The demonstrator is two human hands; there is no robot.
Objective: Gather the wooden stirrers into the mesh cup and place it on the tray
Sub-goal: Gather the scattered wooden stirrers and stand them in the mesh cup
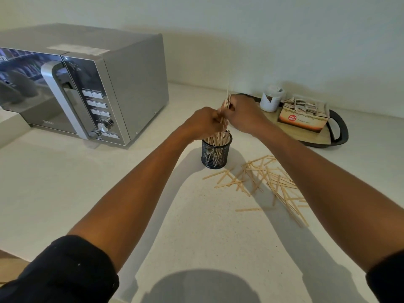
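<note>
A black mesh cup (pixel 215 155) stands upright on the white counter, partly filled with wooden stirrers. Just above its rim, my left hand (pixel 202 123) and my right hand (pixel 242 112) both grip one upright bundle of stirrers (pixel 225 108), whose lower ends reach into the cup. Several loose stirrers (pixel 265 178) lie scattered on the counter right of the cup, partly hidden under my right forearm. The tray (pixel 337 139), wooden with a black rim and handle, sits at the back right.
A silver microwave (pixel 87 88) fills the back left of the counter. On the tray stand a white cup (pixel 271 101) and a cardboard box of sachets (pixel 303 115). The wall runs along the back.
</note>
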